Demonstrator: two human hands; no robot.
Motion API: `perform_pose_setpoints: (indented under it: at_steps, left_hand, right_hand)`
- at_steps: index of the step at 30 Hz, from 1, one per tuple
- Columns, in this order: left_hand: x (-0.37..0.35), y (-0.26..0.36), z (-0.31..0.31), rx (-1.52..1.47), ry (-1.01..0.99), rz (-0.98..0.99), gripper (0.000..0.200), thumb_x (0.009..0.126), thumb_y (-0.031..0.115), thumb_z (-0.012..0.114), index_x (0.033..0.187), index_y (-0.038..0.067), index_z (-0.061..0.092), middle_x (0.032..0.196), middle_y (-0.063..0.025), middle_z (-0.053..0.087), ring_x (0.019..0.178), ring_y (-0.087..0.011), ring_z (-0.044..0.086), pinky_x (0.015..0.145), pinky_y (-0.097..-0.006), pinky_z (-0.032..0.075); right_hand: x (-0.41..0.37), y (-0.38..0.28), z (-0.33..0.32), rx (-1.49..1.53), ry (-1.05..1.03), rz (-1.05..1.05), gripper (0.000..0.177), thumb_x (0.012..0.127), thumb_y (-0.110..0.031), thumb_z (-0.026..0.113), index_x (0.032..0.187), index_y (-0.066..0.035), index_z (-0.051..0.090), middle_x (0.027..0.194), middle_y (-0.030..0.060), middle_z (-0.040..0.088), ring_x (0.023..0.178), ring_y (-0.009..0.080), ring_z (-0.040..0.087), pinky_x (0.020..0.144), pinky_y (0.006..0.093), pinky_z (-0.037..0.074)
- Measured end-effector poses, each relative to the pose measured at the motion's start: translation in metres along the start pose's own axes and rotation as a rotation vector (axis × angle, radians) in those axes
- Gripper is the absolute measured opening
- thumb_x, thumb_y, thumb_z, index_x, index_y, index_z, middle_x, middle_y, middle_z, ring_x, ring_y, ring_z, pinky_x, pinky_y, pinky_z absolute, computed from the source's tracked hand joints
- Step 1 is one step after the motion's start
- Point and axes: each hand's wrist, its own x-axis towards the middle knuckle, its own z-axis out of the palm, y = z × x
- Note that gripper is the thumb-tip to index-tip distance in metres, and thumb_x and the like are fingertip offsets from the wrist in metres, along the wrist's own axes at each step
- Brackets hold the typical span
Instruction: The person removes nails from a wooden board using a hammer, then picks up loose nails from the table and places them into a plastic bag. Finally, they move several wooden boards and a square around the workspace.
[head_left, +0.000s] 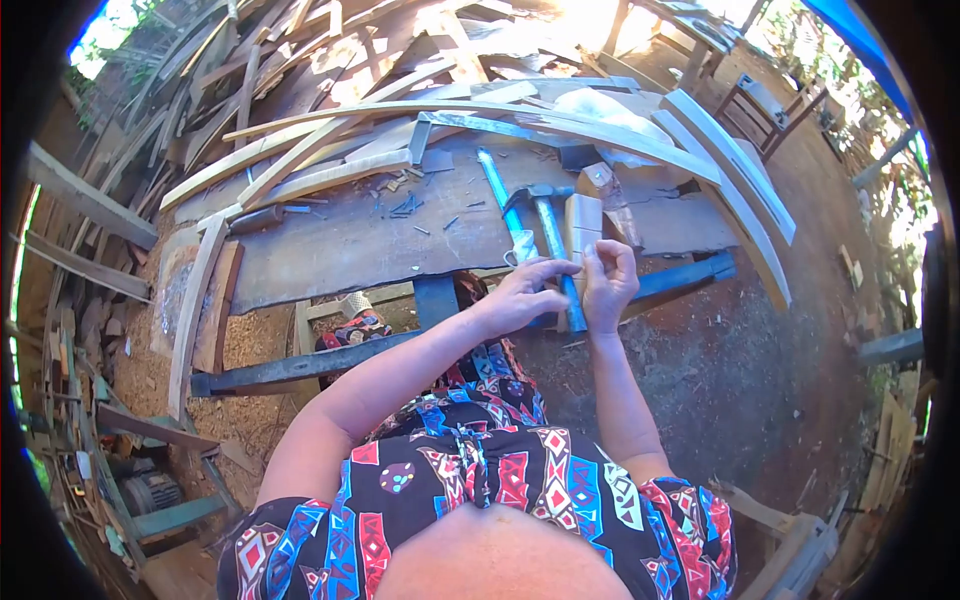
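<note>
My left hand lies across the lower part of a hammer, its fingers loosely stretched toward my right hand. The hammer has a metal head and a blue handle and rests on the workbench. Beside it is a pale wooden block with lines across its face. At the block's near end, my right hand is closed in a pinch; whatever is between thumb and finger is too small to make out. A second blue-handled tool lies left of the hammer, and a rough wood chunk sits behind the block.
Loose nails are scattered on the worn workbench. Long wooden strips lie along its far side, with a large pile of scrap boards beyond. A motor stands low at left, a wooden chair frame at far right.
</note>
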Motion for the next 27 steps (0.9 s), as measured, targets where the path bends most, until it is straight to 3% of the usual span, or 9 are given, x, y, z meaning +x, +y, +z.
perform_pose_setpoints:
  at_steps: [2, 4, 6, 8, 11, 16, 18, 22, 27]
  left_hand:
    - [0.006, -0.002, 0.014, 0.060, 0.104, 0.005, 0.053, 0.074, 0.026, 0.067, 0.123, 0.009, 0.054, 0.113, -0.0120, 0.054, 0.108, -0.0278, 0.049, 0.098, -0.0405, 0.037]
    - [0.004, 0.010, 0.024, 0.596, 0.255, 0.025, 0.045, 0.075, 0.031, 0.066, 0.112, 0.009, 0.056, 0.103, -0.0129, 0.055, 0.102, -0.0289, 0.050, 0.092, -0.0410, 0.039]
    - [0.002, 0.007, 0.024, 0.637, 0.342, 0.066, 0.039, 0.073, 0.028, 0.065, 0.106, 0.009, 0.056, 0.098, -0.0138, 0.055, 0.095, -0.0294, 0.050, 0.087, -0.0400, 0.040]
    - [0.010, 0.005, 0.024, 0.572, 0.413, 0.043, 0.036, 0.070, 0.022, 0.063, 0.103, 0.008, 0.057, 0.093, -0.0140, 0.056, 0.092, -0.0292, 0.050, 0.085, -0.0397, 0.040]
    - [0.030, 0.011, 0.013, 0.502, 0.515, 0.036, 0.029, 0.066, 0.019, 0.062, 0.091, 0.005, 0.063, 0.078, -0.0130, 0.058, 0.079, -0.0251, 0.055, 0.072, -0.0353, 0.045]
    - [0.046, 0.022, -0.006, 0.369, 0.537, -0.067, 0.029, 0.066, 0.020, 0.063, 0.091, 0.004, 0.064, 0.081, -0.0166, 0.060, 0.082, -0.0265, 0.058, 0.073, -0.0366, 0.047]
    - [0.049, 0.019, -0.011, 0.513, 0.553, 0.044, 0.028, 0.068, 0.020, 0.062, 0.091, 0.003, 0.064, 0.081, -0.0182, 0.060, 0.087, -0.0305, 0.058, 0.079, -0.0390, 0.046]
    - [0.058, -0.003, -0.020, 0.748, 0.583, 0.063, 0.043, 0.072, 0.025, 0.061, 0.111, 0.009, 0.056, 0.103, -0.0200, 0.055, 0.106, -0.0366, 0.047, 0.094, -0.0438, 0.040]
    - [0.053, 0.000, -0.027, 0.917, 0.568, 0.139, 0.044, 0.075, 0.024, 0.059, 0.115, 0.007, 0.052, 0.106, -0.0190, 0.052, 0.107, -0.0356, 0.047, 0.094, -0.0454, 0.040]
  right_hand:
    - [0.003, 0.004, -0.006, -0.253, -0.040, -0.243, 0.019, 0.077, 0.000, 0.067, 0.093, -0.002, 0.058, 0.098, 0.0074, 0.056, 0.086, 0.0144, 0.055, 0.077, 0.0273, 0.046]
    - [0.011, -0.001, -0.012, -0.405, -0.087, -0.291, 0.029, 0.072, -0.007, 0.073, 0.098, -0.002, 0.061, 0.103, 0.0112, 0.055, 0.098, 0.0233, 0.053, 0.086, 0.0346, 0.043]
    - [0.013, 0.006, -0.018, -0.838, -0.165, -0.259, 0.042, 0.071, -0.014, 0.075, 0.109, -0.004, 0.061, 0.106, 0.0129, 0.056, 0.100, 0.0286, 0.054, 0.091, 0.0385, 0.041]
    - [0.018, 0.011, -0.028, -0.688, -0.284, -0.091, 0.060, 0.068, -0.024, 0.077, 0.122, -0.006, 0.056, 0.113, 0.0170, 0.055, 0.105, 0.0328, 0.051, 0.092, 0.0412, 0.040]
    - [0.017, -0.006, -0.030, -1.001, -0.488, -0.151, 0.081, 0.065, -0.034, 0.077, 0.134, -0.006, 0.044, 0.116, 0.0204, 0.053, 0.107, 0.0364, 0.050, 0.093, 0.0437, 0.041]
    - [0.018, -0.009, -0.011, -0.886, -0.448, -0.160, 0.073, 0.066, -0.021, 0.074, 0.131, -0.002, 0.046, 0.113, 0.0188, 0.056, 0.105, 0.0335, 0.053, 0.092, 0.0414, 0.043]
    - [0.028, -0.020, -0.014, -0.452, -0.371, 0.033, 0.066, 0.067, -0.013, 0.073, 0.127, 0.001, 0.050, 0.115, 0.0172, 0.057, 0.107, 0.0282, 0.055, 0.093, 0.0374, 0.044]
    - [0.072, -0.042, -0.028, -0.409, -0.290, -0.028, 0.062, 0.068, -0.007, 0.071, 0.126, 0.001, 0.052, 0.116, 0.0172, 0.058, 0.109, 0.0242, 0.056, 0.095, 0.0357, 0.043]
    - [0.137, -0.012, -0.056, -0.966, -0.201, -0.183, 0.054, 0.067, -0.011, 0.072, 0.117, 0.002, 0.058, 0.110, 0.0197, 0.062, 0.102, 0.0289, 0.060, 0.091, 0.0366, 0.045]
